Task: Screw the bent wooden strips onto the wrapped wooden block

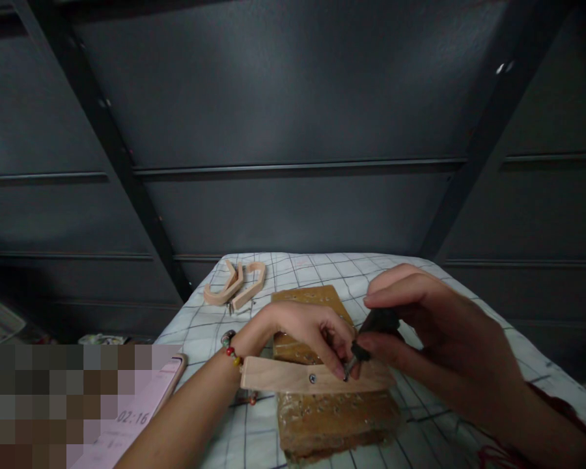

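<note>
A pale wooden strip (283,378) lies across a brown block wrapped in clear tape or film (317,430). One cross-head screw (312,378) sits in the strip's face. To its right, my left hand (317,329) is closed, thumb and finger pinched at a second small screw (345,378), which the fingertips partly hide. My right hand (434,332) grips the black handle of a screwdriver (378,324) between thumb and fingers. Its tilted shaft runs down to the pinched spot; I cannot tell whether its tip is seated in the screw.
Curved wooden pieces (239,286) lie at the back left of the checked white cloth (293,264), with small metal bits beside them. A phone showing a timer (131,417) is at the lower left, beside my left forearm. Dark panels (293,208) rise behind the table.
</note>
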